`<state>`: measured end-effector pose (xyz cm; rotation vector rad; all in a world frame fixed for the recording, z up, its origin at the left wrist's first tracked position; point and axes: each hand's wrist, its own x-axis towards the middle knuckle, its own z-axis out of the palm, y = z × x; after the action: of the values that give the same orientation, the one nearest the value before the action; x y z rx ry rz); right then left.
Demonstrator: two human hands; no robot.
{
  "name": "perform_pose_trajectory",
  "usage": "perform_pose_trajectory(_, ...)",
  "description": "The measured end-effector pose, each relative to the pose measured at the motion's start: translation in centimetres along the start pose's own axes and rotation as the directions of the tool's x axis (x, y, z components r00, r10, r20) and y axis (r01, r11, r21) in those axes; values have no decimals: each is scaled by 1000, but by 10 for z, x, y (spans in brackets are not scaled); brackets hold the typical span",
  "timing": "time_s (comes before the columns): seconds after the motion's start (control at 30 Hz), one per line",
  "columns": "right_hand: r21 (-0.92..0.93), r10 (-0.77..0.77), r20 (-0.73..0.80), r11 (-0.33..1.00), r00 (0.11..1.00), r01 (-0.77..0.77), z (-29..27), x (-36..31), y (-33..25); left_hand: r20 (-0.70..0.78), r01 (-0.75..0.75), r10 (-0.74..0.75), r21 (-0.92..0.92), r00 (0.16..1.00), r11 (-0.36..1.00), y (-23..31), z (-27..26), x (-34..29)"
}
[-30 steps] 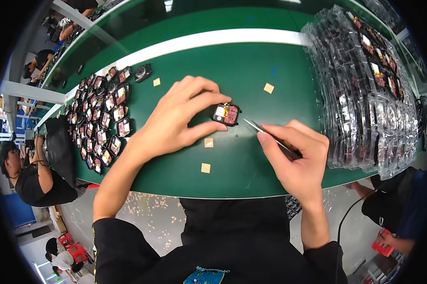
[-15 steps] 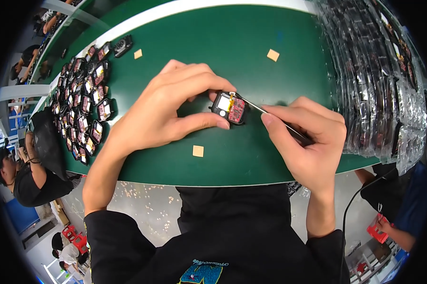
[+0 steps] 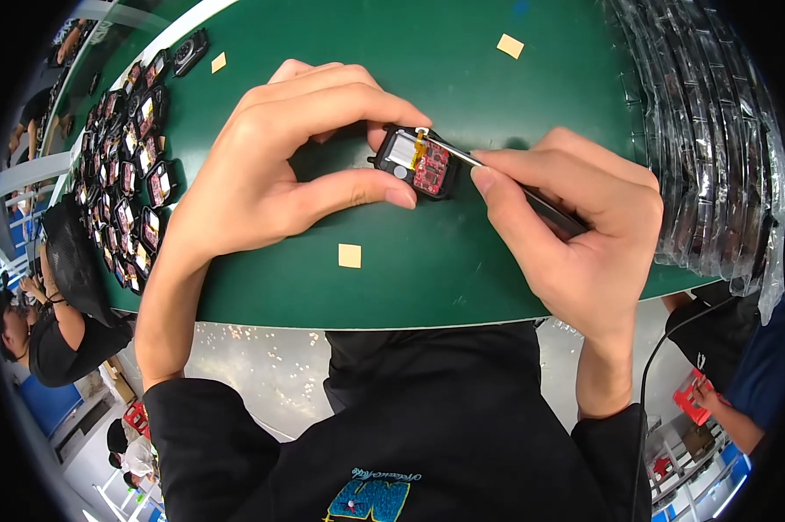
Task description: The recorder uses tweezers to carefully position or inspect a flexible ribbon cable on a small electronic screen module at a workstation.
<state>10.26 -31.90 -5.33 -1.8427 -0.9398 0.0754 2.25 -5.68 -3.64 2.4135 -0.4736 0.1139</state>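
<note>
My left hand (image 3: 297,161) pinches an opened smartwatch case (image 3: 445,181) between thumb and forefinger, just above the table. Inside the black case lie a silver battery, a yellow strip and a red circuit board. In my right hand (image 3: 584,226) is a pair of slim tweezers (image 3: 488,163) with a dark body, held like a pen. Their metal tip meets the upper edge of the case, at a small white piece by the yellow strip. Whether the tips grip that piece is too small to tell.
Many similar opened watch cases (image 3: 147,157) crowd the green table's left side. One closed case (image 3: 190,52) lies beyond them. Stacked clear plastic trays (image 3: 705,148) line the right. Small tan squares (image 3: 350,256) lie about. Other people (image 3: 53,335) are around the table.
The whole view has shifted and come slightly closer. The watch case and both hands sit higher in the picture. The tweezers' tip stays at the upper edge of the case.
</note>
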Motion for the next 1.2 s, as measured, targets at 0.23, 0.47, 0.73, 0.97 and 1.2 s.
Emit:
perform_pose_trajectory(0.23, -10, -24, -16, 1000, 1000, 24, 1, -1, 1, 4, 17, -17, 9, 1000, 1000, 2, -1, 0)
perform_pose_trajectory(0.47, -105, -124, -64, 988, 990, 117, 2, -2, 1, -15, 61, -62, -30, 998, 998, 1, -1, -1)
perform_pose_trajectory(0.73, -123, -152, -32, 981, 988, 148, 6, -1, 2, 19, 54, -53, -13, 998, 998, 0, -5, 1)
perform_pose_trajectory(0.97, -31, -66, 5, 997, 998, 66, 2, 0, 0, 63, 56, -52, -73, 997, 996, -7, -10, 0)
perform_pose_trajectory(1.2, -8, -19, 46, 1000, 999, 19, 1, 0, -1, 79, 43, -37, -71, 996, 997, -8, -10, 0)
